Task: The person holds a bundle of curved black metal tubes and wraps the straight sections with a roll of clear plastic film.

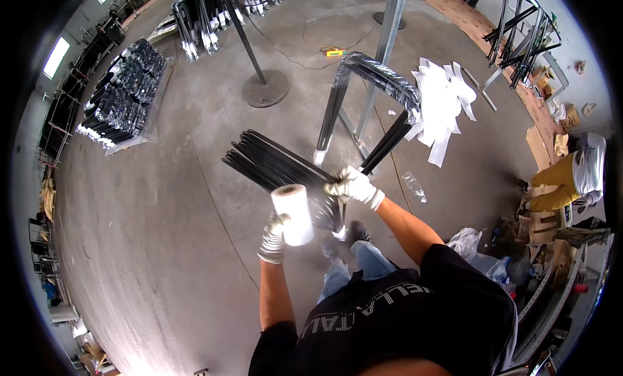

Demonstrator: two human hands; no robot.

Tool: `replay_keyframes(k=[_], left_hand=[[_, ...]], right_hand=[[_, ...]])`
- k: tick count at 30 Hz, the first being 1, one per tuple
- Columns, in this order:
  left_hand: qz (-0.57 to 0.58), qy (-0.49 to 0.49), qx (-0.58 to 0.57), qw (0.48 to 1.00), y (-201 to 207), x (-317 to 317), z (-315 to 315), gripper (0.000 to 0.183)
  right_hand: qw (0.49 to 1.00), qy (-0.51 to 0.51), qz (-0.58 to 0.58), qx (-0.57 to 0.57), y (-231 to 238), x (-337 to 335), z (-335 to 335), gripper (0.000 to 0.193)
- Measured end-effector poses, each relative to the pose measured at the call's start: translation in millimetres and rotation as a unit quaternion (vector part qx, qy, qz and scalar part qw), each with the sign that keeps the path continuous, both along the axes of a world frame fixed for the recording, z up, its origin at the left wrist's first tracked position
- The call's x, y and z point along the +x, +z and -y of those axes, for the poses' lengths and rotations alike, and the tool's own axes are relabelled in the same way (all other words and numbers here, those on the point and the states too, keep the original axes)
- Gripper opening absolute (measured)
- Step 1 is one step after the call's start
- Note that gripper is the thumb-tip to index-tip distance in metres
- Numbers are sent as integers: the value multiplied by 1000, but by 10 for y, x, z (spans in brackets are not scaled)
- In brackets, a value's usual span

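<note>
My left hand (273, 239), in a white knit glove, is closed around a roll of clear stretch film (294, 215). Film runs from the roll towards a bundle of black bent metal tubes (269, 162), wrapping it near the bend. My right hand (354, 186), gloved too, grips that bundle close to its bent corner. Just beyond, a second set of black tube frames (384, 80) stands against a grey metal post (389, 35), with film round its top. White wrapping (319, 157) covers the end of one of its legs.
White strips (441, 103) lie on the floor beyond my right hand. A round-based stand (266, 89) is ahead, left of a yellow tool (335, 52) on a cord. Stacked wrapped frames (133, 93) sit far left. At right are a person in yellow trousers (558, 181) and cluttered shelving.
</note>
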State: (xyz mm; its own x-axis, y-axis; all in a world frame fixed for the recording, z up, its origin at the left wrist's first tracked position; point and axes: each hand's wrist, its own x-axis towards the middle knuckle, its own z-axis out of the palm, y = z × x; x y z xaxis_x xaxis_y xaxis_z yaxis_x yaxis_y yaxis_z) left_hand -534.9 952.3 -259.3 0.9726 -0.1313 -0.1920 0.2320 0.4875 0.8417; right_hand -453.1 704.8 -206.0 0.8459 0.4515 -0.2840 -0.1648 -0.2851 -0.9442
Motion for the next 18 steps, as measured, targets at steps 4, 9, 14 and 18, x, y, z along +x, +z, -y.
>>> replay_keyframes(k=[4, 9, 14, 18], left_hand=[[-95, -67, -35, 993, -73, -222, 431, 57], [-173, -115, -18, 978, -62, -570, 789, 70], [-190, -103, -32, 976, 44, -720, 1095, 76], [-205, -32, -56, 977, -90, -668, 1298, 79]], right_hand=[[997, 20, -62, -48, -490, -312, 345, 16], [972, 108, -206, -40, -694, -711, 874, 31], [943, 222, -239, -61, -720, -418, 1048, 54], [764, -16, -522, 379, -1080, -284, 729, 70]])
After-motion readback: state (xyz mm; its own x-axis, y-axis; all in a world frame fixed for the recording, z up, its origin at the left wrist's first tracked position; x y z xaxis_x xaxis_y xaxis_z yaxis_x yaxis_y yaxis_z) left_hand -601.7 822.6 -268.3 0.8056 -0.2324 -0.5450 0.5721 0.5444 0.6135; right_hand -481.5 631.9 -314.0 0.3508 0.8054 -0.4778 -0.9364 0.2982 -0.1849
